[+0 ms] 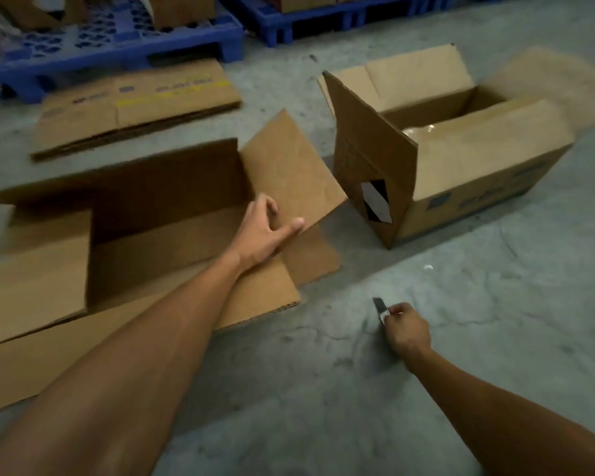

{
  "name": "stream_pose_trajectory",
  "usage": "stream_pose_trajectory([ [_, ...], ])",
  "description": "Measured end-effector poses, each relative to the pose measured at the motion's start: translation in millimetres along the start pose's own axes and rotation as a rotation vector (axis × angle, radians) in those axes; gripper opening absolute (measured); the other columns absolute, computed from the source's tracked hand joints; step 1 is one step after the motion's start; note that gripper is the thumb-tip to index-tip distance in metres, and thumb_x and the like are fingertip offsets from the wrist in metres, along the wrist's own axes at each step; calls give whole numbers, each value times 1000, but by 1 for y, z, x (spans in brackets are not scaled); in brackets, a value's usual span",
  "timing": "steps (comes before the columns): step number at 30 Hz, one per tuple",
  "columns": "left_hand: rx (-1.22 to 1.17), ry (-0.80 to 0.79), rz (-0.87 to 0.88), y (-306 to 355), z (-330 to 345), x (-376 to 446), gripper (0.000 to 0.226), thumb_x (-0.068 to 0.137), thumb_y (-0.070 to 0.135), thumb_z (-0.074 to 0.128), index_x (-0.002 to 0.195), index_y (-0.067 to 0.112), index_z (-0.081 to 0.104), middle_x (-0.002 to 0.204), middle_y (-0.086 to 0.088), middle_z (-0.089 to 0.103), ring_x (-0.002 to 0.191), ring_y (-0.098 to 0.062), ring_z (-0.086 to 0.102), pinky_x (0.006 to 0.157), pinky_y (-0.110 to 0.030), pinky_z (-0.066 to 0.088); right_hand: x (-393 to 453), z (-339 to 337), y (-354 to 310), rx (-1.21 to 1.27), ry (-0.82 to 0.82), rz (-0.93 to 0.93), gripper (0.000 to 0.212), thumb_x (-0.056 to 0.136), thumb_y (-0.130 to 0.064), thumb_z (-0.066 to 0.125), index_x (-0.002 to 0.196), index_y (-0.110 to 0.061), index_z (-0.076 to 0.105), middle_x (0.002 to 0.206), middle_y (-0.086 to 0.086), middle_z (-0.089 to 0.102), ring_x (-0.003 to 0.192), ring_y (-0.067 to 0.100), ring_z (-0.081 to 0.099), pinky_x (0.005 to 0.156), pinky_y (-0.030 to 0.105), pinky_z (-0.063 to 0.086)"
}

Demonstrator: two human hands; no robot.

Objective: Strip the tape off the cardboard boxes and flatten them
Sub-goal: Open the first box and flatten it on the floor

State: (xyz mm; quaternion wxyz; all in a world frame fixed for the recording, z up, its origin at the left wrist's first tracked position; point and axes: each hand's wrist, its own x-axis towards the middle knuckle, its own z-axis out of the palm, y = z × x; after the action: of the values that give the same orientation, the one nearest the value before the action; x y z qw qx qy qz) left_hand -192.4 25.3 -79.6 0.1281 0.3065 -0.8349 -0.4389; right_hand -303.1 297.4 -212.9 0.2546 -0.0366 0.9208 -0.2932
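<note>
Cardboard covers much of the grey concrete floor (495, 304): an open box (152, 228) lies at the left with its flaps spread, and the left hand (267, 231) grips its raised right flap (289, 173), fingers curled over the edge. The right hand (407, 326) is closed round a small knife (380, 307) above the floor. A second box (461, 166) stands open to the right, a flattened box (138, 108) beyond, near blue pallets (117, 39)

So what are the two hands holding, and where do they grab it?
The left hand grips the open box's right flap near its lower edge. The right hand pinches a small knife by its handle, blade pointing away.
</note>
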Motion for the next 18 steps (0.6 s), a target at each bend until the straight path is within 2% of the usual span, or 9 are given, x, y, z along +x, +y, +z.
stream_pose_trajectory([
  [3,164,8,24,-4,16,12,51,76,49,78,103,21,45,111,-1,42,104,-20,49,92,-37,43,2,-10,16,-81,6,-48,22,92,-24,60,112,-16,69,115,16,68,107,34,64,95,37,50],
  [5,228,-3,5,-5,23,17,49,73,44,81,98,24,45,112,0,42,106,-22,48,93,-40,43,6,-15,16,-142,45,-118,23,91,-26,59,110,-20,70,117,15,64,106,33,63,95,37,51],
  [8,328,20,-1,-4,28,18,42,76,38,78,95,22,45,109,0,42,98,-21,46,85,-38,43,6,-27,-20,7,138,-305,20,95,-22,56,106,-22,72,111,6,65,99,20,64,88,30,50],
  [11,261,58,34,-9,16,15,26,87,28,69,90,19,45,97,2,45,84,-18,47,73,-35,40,-6,-42,-96,204,265,-577,20,97,-12,55,102,-17,74,103,-2,62,91,9,58,82,16,42],
  [13,178,32,57,-16,4,10,24,92,25,66,87,17,44,87,2,49,76,-16,47,66,-33,39,-13,-44,-148,282,296,-711,21,97,-9,54,99,-15,73,101,-4,62,90,6,57,78,8,38],
  [14,107,-6,37,-18,-3,4,24,93,26,65,86,17,43,83,1,53,74,-16,49,64,-32,41,-15,-42,-171,306,263,-749,22,97,-9,53,99,-16,73,102,-3,65,91,7,58,79,9,41],
  [16,-20,-155,-55,-22,-15,-8,25,91,32,68,89,16,48,84,-2,62,77,-17,58,68,-34,48,-18,-33,-213,260,87,-774,25,100,-16,48,105,-17,73,109,2,70,101,16,63,89,26,48],
  [18,41,-363,-136,-33,-36,-19,33,84,50,71,97,20,62,100,-1,67,92,-18,63,85,-38,52,-23,-17,-249,-4,-95,-786,34,104,-29,42,116,-13,70,120,11,69,113,28,61,95,36,47],
])
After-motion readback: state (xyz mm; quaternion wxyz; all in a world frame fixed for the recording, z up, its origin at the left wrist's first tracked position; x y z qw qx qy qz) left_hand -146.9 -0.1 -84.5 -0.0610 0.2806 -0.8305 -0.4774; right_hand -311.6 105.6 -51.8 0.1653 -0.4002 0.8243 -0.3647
